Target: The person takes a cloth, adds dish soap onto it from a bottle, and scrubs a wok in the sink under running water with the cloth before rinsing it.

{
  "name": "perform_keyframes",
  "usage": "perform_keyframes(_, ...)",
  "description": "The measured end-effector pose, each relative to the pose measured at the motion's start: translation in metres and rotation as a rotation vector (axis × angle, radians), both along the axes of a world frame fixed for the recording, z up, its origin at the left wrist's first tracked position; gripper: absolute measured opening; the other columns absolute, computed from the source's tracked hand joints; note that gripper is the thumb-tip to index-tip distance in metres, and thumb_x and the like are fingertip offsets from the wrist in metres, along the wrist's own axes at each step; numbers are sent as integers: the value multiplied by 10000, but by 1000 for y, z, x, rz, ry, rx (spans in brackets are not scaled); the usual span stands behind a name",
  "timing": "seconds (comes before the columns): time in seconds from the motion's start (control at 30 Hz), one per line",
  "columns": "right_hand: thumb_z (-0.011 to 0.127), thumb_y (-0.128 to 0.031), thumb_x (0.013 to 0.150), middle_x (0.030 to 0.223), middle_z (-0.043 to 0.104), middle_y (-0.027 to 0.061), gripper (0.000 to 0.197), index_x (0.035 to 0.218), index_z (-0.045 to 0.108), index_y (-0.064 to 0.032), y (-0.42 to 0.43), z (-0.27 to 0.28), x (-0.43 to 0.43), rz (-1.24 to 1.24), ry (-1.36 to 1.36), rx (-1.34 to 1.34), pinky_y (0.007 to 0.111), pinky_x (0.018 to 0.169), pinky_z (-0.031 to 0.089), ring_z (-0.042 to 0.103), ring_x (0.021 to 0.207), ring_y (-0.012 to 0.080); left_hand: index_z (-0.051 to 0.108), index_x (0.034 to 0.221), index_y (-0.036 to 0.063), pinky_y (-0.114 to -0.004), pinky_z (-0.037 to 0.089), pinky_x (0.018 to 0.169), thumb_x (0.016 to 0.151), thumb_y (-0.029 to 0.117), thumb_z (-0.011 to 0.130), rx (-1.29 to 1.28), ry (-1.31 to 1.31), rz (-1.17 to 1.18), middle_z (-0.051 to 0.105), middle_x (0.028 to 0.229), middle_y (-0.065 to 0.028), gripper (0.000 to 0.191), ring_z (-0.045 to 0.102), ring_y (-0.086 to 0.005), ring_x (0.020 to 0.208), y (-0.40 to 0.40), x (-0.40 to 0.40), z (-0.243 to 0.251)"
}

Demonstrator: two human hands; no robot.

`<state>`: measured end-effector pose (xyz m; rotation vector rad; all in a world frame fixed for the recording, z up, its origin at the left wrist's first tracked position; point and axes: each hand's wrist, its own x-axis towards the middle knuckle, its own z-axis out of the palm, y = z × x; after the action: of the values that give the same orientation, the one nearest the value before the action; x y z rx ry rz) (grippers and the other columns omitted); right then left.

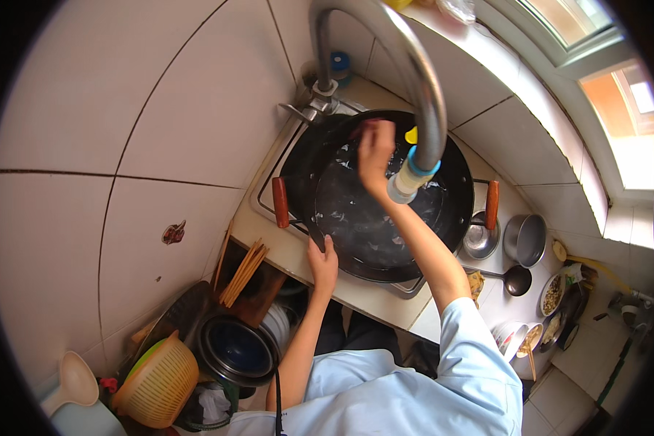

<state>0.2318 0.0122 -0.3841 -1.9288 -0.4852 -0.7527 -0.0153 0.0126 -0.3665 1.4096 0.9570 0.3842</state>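
Observation:
A large black wok [452,229] with water in it rests over the sink, its two red-brown wooden handles sticking out at the sides. My left hand [323,267] grips a dark handle [316,238] at the wok's near left side. The handle seems to belong to a black pan [300,158] leaning inside the wok, though dark on dark hides where one ends. Blurred by motion, my right hand [377,150] is over the far part of the wok, with a reddish cloth [366,126] at its fingertips. Something small and yellow [411,135] shows beside it.
A curved metal faucet [433,98] arches over the wok, its nozzle [406,182] close above my right forearm. Metal bowls [525,240], a ladle [516,280] and food dishes stand at right. Chopsticks [245,272], an orange colander [158,381] and stacked basins [237,349] crowd the left.

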Motion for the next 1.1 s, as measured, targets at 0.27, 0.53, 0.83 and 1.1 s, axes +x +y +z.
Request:
perform_keyframes(0.27,614,-58,798,885,504,117,151,907,527,3,-4,32,-8,140,160,60,298,687,435,555,788,241,438,1232,-84,-306,398,927,944,72,478,59,-29,21,562,1164,-184,330,545,-226,1040,1,-4,-3)
perform_keyframes(0.53,512,52,836,913,497,200,107,929,505,-1,11,47,-29,544,157,-131,437,647,431,518,759,394,427,1246,-75,-300,392,938,949,92,483,24,4,29,550,1178,-173,345,533,-222,1060,3,-7,-8)
perform_keyframes(0.83,565,-56,881,852,609,96,234,1112,544,-31,-21,-14,-4,232,395,-8,329,755,475,586,788,207,432,1275,-49,-300,342,990,948,86,491,-8,39,-36,519,1258,-136,359,482,-212,1139,2,-4,-5)
perform_keyframes(1.1,503,-86,860,937,535,219,115,959,497,-28,-25,8,5,37,396,27,472,657,443,550,841,426,462,1193,-83,-306,401,907,937,69,487,85,-23,22,577,1104,-163,299,542,-206,984,-1,-1,-2)
